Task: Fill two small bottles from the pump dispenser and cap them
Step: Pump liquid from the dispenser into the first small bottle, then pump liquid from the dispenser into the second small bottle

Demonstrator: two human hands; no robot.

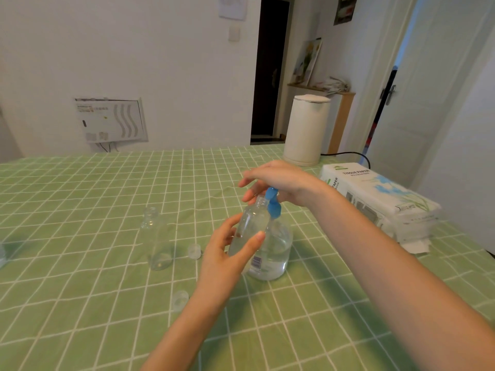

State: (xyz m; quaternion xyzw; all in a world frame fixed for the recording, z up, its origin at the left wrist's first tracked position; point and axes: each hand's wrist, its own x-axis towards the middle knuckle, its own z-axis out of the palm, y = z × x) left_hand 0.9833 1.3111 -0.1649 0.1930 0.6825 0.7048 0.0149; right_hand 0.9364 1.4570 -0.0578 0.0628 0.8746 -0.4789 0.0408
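Two small bottles are in play on the green checked table (80,196), and filling the first looks like the step in hand. The pump dispenser (276,245) stands mid-cloth, partly full of clear liquid. The right hand (278,180) lies over its blue pump head (273,204), fingers loosely straight, pressing rather than gripping. The left hand (227,253) grasps the held bottle (251,223) round its body and tilts it so the open neck sits just beside the spout. I cannot tell how much liquid is in it.

The second bottle (156,242) stands upright and uncapped to the left, seemingly empty. The far cap (194,251) lies between the two bottles, and the near cap (180,299) lies beside the left wrist.

The next move, I judge, calls for steady pumps with the neck kept under the spout.
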